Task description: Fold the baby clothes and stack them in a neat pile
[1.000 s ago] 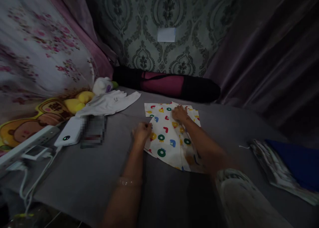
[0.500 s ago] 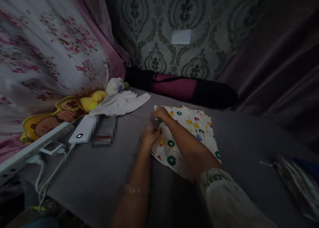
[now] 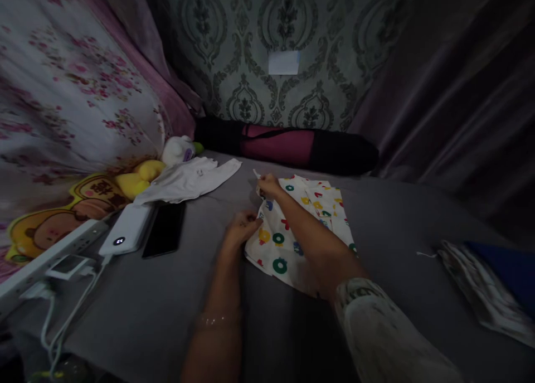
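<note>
A small white shirt (image 3: 278, 243) printed with green, yellow, red and blue motifs lies spread on the grey bed sheet. My right hand (image 3: 268, 187) reaches across to the shirt's far left corner and pinches the cloth there, a strip of it standing up past the fingers. Nearer to me, my left hand (image 3: 243, 227) grips the left edge of the same shirt, its fingertips closed on the fabric. My right forearm covers part of the shirt's middle.
A white garment (image 3: 192, 179), a black phone (image 3: 165, 229), a white power bank (image 3: 127, 229) and a power strip (image 3: 54, 257) with cables lie left. Plush toys (image 3: 140, 178) sit behind. A black-and-pink long bag (image 3: 278, 146) lies along the wall; folded cloth (image 3: 480, 288) is at right.
My right hand has gathered and lifted the shirt's far left corner, which lay flatter before. The left hand stays at the left edge. The whole view has shifted slightly right.
</note>
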Tool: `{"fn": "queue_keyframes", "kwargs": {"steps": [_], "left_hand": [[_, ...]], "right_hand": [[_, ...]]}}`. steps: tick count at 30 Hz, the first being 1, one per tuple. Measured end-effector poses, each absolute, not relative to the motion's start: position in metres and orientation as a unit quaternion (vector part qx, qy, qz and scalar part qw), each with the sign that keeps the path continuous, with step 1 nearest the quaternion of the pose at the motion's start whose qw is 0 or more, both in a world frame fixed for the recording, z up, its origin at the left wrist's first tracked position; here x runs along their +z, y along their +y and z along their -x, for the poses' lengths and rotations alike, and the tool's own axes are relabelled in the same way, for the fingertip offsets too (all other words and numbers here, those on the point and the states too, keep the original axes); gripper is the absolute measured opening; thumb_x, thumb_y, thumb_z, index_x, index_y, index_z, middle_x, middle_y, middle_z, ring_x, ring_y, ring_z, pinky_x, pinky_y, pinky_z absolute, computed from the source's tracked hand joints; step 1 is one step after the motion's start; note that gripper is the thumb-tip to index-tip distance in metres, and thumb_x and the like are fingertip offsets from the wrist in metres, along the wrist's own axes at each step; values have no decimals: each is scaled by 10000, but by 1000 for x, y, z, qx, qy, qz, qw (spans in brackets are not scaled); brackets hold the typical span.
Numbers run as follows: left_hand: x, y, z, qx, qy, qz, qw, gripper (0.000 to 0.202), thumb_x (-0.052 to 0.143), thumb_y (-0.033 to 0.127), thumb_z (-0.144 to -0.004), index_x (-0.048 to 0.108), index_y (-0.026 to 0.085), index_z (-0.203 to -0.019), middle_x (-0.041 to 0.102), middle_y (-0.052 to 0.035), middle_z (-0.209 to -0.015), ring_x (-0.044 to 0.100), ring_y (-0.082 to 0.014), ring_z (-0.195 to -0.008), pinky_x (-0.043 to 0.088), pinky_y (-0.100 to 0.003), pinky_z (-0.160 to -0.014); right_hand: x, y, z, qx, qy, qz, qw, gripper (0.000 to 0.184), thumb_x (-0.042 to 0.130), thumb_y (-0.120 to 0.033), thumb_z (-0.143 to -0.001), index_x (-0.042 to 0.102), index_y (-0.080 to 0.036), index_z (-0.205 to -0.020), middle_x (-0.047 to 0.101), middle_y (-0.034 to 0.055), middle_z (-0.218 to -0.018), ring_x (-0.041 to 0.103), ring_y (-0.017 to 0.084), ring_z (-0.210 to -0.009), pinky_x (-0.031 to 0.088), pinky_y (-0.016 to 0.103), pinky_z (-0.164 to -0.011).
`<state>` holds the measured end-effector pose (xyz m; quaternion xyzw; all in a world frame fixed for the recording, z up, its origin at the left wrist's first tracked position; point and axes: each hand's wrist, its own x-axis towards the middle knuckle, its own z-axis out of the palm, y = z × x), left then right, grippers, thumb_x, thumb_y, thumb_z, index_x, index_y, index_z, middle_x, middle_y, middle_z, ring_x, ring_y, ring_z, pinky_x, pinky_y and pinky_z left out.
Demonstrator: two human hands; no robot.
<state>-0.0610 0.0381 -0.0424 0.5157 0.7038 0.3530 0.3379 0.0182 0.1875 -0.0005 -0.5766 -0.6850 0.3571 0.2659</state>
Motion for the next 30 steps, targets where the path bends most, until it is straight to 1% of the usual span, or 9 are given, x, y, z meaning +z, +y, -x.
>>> {"fn": "queue_keyframes", "kwargs": {"steps": [2,5,9,16,20,22,25,27,30], "left_hand": [[-35,35,59,362,692,-518,349,119,630,255,-683,677,168,-747,670,-23,-674,619,-176,-659,427,-232,-552],[-26,30,54,408,646,-502,405,131,630,240,-663,660,157,-760,666,-23,-679,613,-167,-633,447,-237,-551],[-19,25,41,454,597,-466,469,212,682,300,-647,633,154,-792,652,-16,-660,598,-153,-582,453,-237,-520],[-11,25,10,455,579,-480,477,245,711,326,-636,618,153,-783,633,-10,-629,597,-144,-577,446,-226,-516],[-11,26,-6,448,572,-496,476,262,729,357,-634,610,152,-744,619,-4,-615,573,-127,-563,425,-215,-514],[-11,25,-10,434,568,-509,480,327,699,460,-687,627,146,-743,612,-12,-604,560,-123,-556,419,-214,-509],[-10,24,-10,427,577,-523,459,460,575,592,-783,661,140,-781,625,-32,-619,570,-133,-578,430,-221,-523],[-10,26,-7,437,592,-529,423,451,554,577,-804,668,141,-798,645,-40,-660,590,-145,-625,448,-229,-562],[-14,31,-1,437,607,-554,365,334,592,469,-799,673,146,-825,671,-50,-745,614,-169,-717,467,-249,-643]], "right_hand": [[7,191,-33,390,-648,574,315,101,584,-209,-802,675,-166,-787,617,-7,-578,620,135,-588,472,201,-574],[17,193,-58,430,-595,568,371,123,545,-186,-795,665,-155,-788,584,-25,-550,556,103,-510,455,186,-529],[22,190,-91,467,-537,563,419,134,530,-170,-797,656,-150,-835,593,-24,-567,534,89,-487,448,179,-508],[16,180,-131,483,-490,565,454,151,522,-161,-821,651,-158,-898,629,-24,-640,542,78,-497,438,159,-491],[8,179,-145,463,-487,582,459,242,489,-144,-839,645,-157,-1024,669,3,-745,587,90,-563,459,167,-519],[2,178,-154,444,-489,596,456,282,489,-152,-842,638,-159,-1081,686,19,-799,617,108,-612,480,186,-553],[-8,173,-171,351,-511,664,418,338,514,-171,-821,634,-160,-1137,703,57,-912,666,161,-743,512,236,-641],[-11,167,-182,283,-517,707,391,395,530,-173,-801,620,-151,-1185,681,111,-1069,668,215,-898,518,290,-743],[-9,157,-191,215,-538,728,366,450,500,-174,-824,575,-144,-1267,566,169,-1287,594,269,-1107,476,350,-887]]}}
